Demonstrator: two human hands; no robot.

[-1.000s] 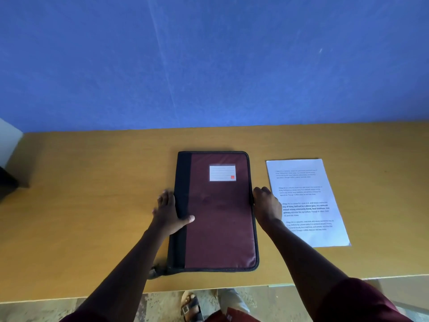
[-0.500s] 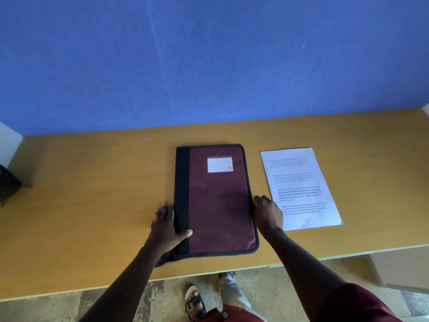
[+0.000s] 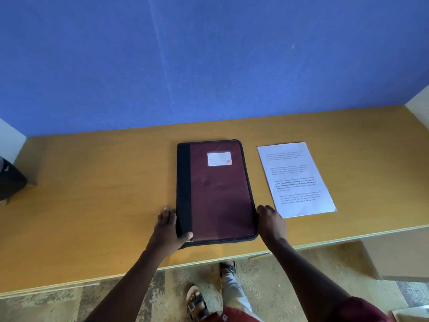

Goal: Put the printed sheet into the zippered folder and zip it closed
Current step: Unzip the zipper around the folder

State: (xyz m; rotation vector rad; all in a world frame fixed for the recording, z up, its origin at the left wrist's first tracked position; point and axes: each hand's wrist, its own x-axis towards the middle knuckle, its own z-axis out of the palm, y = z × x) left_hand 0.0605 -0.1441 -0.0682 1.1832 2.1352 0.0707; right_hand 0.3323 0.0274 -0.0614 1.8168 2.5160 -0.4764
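Since the earlier frames both hands have slid toward the near end of the zippered folder [image 3: 220, 194], which now sits closer to the table's front edge; the view has also tilted so more floor shows at the bottom.

Folder lies flat and closed at centre frame on the wooden table [image 3: 92, 194], black spine strip to the left, white label [image 3: 219, 158] near its far end. Its near edge is just short of the table's front edge. Printed sheet [image 3: 296, 178] lies flat just right of the folder, apart from it, text side up. Bare table stretches wide to the left of the folder and to the right of the sheet; blue wall [image 3: 209, 66] bounds the far side.

Left hand [image 3: 168, 231]: grips the near left corner, thumb on top of the cover, fingers spread along the spine edge on the table.

Right hand [image 3: 271, 220]: fingers curled against the folder's right edge near the near corner; whether it pinches the zip pull, cannot tell.

Dark object [image 3: 10, 180] at far left edge.
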